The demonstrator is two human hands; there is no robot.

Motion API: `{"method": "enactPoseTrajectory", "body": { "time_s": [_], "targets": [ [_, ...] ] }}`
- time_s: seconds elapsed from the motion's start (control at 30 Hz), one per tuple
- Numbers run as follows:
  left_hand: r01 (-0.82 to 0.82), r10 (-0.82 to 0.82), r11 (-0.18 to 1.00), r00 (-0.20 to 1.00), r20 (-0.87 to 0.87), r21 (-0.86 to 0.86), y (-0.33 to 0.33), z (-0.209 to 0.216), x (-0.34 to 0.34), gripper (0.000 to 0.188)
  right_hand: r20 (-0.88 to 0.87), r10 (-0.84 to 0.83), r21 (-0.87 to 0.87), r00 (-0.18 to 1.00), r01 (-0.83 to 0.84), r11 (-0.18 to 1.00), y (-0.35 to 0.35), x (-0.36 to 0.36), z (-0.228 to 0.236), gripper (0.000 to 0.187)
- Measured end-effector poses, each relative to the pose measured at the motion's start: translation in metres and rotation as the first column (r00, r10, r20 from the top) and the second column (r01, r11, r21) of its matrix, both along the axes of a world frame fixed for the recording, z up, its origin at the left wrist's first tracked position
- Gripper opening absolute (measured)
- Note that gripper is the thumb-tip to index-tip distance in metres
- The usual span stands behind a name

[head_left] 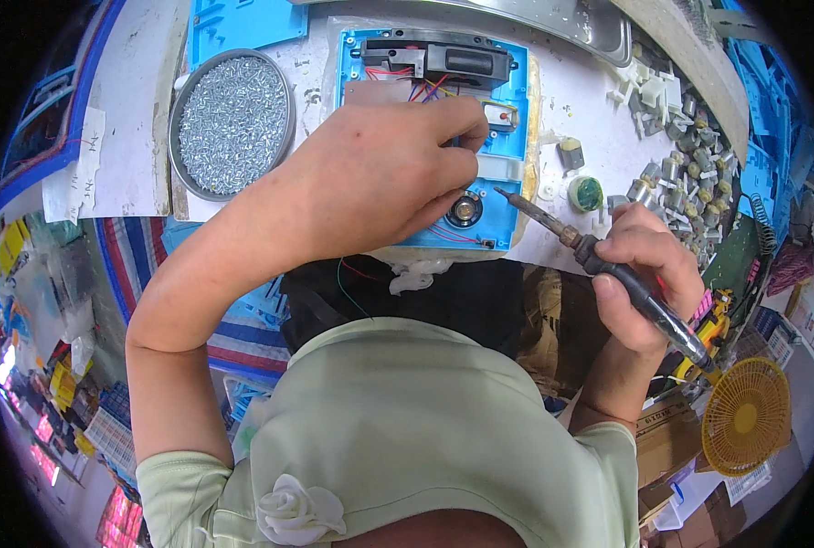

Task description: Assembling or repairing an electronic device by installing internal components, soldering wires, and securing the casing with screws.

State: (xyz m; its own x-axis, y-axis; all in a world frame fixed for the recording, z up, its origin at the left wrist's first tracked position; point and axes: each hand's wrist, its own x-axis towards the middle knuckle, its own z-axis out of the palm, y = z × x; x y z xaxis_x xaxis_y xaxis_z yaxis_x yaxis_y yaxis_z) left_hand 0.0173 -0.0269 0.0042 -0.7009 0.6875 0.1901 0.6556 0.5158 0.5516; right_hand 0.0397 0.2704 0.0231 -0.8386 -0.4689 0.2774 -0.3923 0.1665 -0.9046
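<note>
A blue plastic casing lies open on the worktable, with a black module, coloured wires, a small motor and a round speaker inside. Over its middle my left hand is closed, fingers curled together beside the motor; whatever they pinch is hidden. My right hand grips the black handle of a soldering iron. The iron's tip points up and left at the casing's right edge, apart from the wires.
A round tray full of small metal screws stands left of the casing. To the right are a green round tin, a loose motor, a heap of motors and white plastic parts. A yellow fan grille sits lower right.
</note>
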Motion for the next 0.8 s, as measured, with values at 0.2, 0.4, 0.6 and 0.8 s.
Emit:
{"method": "enactPoseTrajectory", "body": {
  "time_s": [0.2,0.4,0.6,0.8],
  "targets": [
    [-0.025,0.024,0.999,0.999,0.023,0.020,0.006,0.002,0.003,0.013,-0.054,0.030,0.029,0.998,-0.028,0.999,-0.004,-0.002,-0.004,0.027],
    [-0.017,0.017,0.999,1.000,0.002,-0.032,0.010,0.007,0.004,0.013,-0.030,0.051,0.067,0.998,-0.049,0.997,-0.009,-0.003,0.000,0.026],
    [-0.014,0.014,0.999,1.000,-0.010,-0.038,0.011,0.006,0.003,0.013,-0.039,0.057,0.072,0.998,-0.055,0.996,-0.013,-0.005,-0.002,0.027],
    [-0.009,0.009,0.999,1.000,0.012,-0.047,0.011,0.006,0.004,0.013,-0.038,0.057,0.100,0.998,-0.053,0.994,-0.014,-0.004,0.000,0.027]
  ]
}}
